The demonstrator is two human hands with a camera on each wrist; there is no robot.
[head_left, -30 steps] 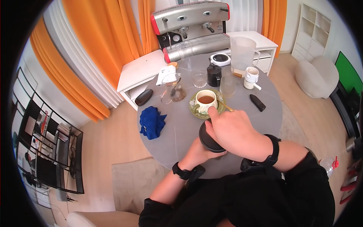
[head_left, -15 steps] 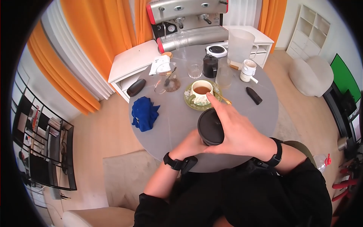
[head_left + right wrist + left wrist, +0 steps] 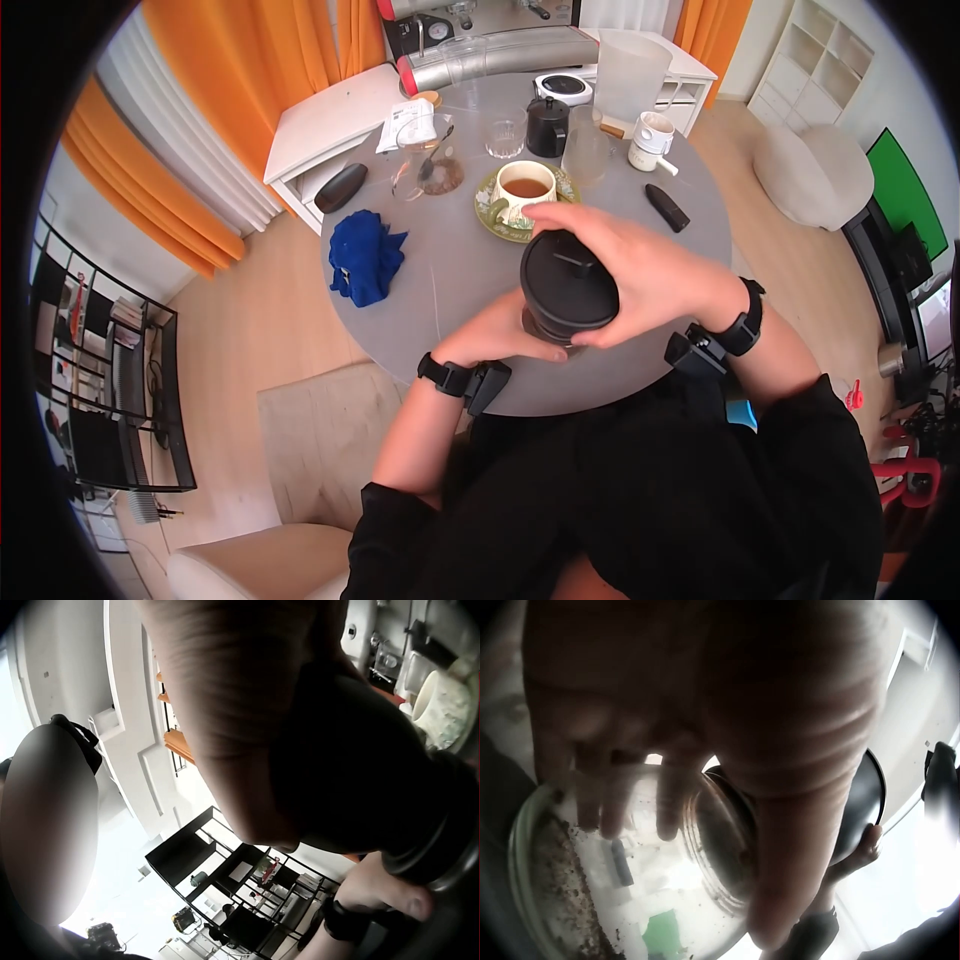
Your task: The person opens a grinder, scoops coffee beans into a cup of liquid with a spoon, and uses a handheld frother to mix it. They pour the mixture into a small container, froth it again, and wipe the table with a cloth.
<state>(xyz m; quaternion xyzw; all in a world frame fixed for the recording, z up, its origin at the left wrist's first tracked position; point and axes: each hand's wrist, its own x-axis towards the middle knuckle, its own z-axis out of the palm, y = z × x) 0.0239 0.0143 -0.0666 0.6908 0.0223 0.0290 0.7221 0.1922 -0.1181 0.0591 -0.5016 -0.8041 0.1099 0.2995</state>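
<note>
left hand (image 3: 500,338) under jar (image 3: 630,892), black lid (image 3: 568,283) covering top

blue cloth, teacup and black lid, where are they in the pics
blue cloth (image 3: 362,258), head view, middle of the bunched fabric
teacup (image 3: 524,186), head view, the tea surface
black lid (image 3: 567,283), head view, its top face

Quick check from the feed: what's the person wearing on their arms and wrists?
Both forearms are bare, with black sleeves pushed up near the elbows. Each wrist carries a black strap with a small black camera unit: left hand, right hand. No gloves or rings visible.
</note>
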